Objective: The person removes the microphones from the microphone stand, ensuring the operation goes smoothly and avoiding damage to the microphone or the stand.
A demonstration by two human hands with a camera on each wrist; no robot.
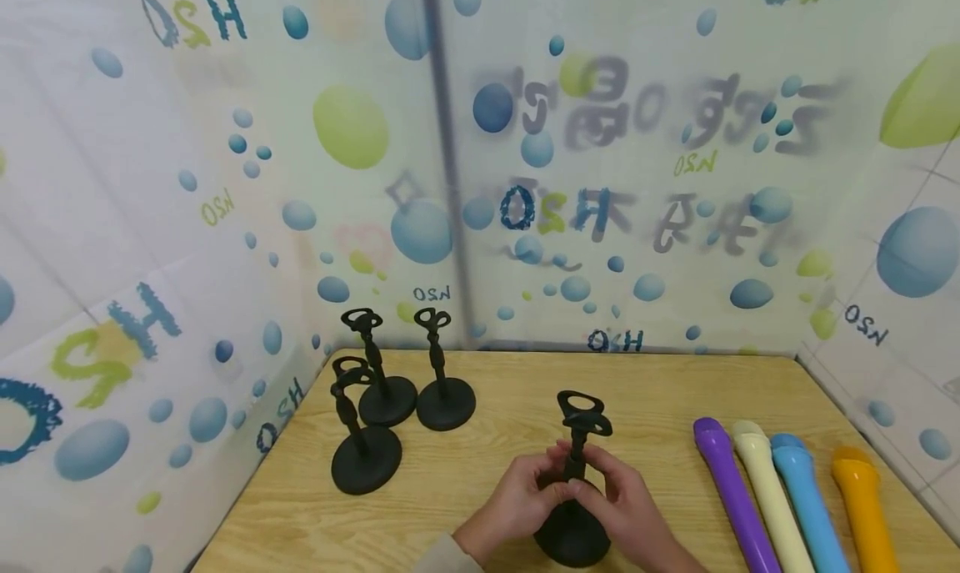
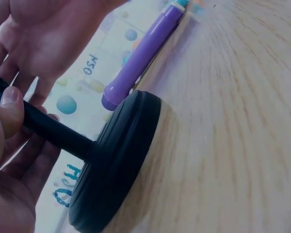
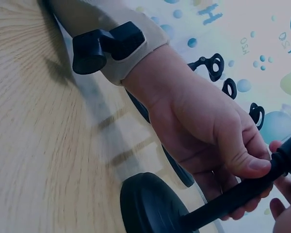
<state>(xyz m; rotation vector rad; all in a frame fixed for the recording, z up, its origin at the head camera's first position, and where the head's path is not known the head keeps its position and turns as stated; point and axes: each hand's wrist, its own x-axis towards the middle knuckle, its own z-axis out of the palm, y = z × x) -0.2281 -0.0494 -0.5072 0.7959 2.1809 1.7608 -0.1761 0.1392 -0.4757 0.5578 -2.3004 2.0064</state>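
Black stand (image 1: 573, 473) upright on wooden table (image 1: 480, 389), near front edge, round base flat on wood. Left hand (image 1: 517, 502) at stand's 9 o'clock, fingers curled round stem, thumb (image 2: 7, 109) pressed on it. Right hand (image 1: 626, 506) at 3 o'clock, fingers wrapped round same stem. 3 more black stands (image 1: 390, 389) clustered at 10 o'clock, well apart. 4 coloured tubes at 3 o'clock, side by side: purple (image 1: 731, 490), cream (image 1: 768, 494), blue (image 1: 806, 498), orange (image 1: 862, 502).
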